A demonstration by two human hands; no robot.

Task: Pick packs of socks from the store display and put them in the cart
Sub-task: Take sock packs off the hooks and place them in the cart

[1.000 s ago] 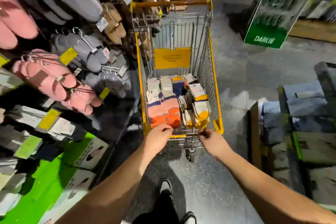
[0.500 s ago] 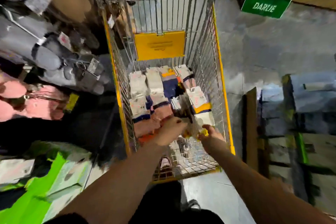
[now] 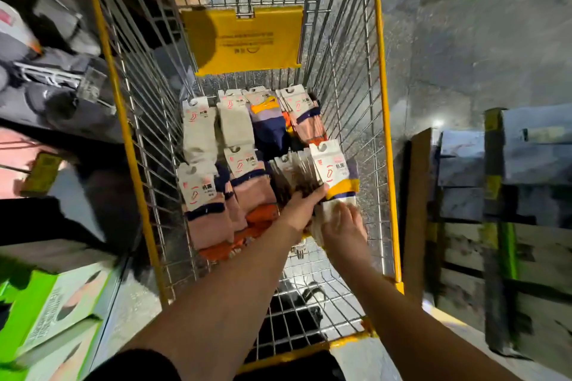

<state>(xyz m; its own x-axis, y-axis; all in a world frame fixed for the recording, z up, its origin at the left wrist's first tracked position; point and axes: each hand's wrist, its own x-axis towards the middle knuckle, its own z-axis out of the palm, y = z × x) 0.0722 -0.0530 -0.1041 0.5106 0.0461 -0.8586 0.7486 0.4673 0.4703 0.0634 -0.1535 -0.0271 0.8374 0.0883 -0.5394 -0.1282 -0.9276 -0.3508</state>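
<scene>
Reaching into the cart point(image 3: 381, 108), I see sock packs point(image 3: 201, 195) laid in rows on its wire floor: white and pink-orange at left, navy and peach further right. My left hand point(image 3: 301, 210) curls round an upright stack point(image 3: 294, 173) of packs at the right side. My right hand point(image 3: 343, 230) lies just beside it, fingers loose on the stack's white bottom edge, pinching nothing I can see.

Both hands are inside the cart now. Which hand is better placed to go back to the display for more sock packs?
Probably the left hand: the store display stands on the cart's left side. The right hand rests on the sock bundle by the far wall.
</scene>
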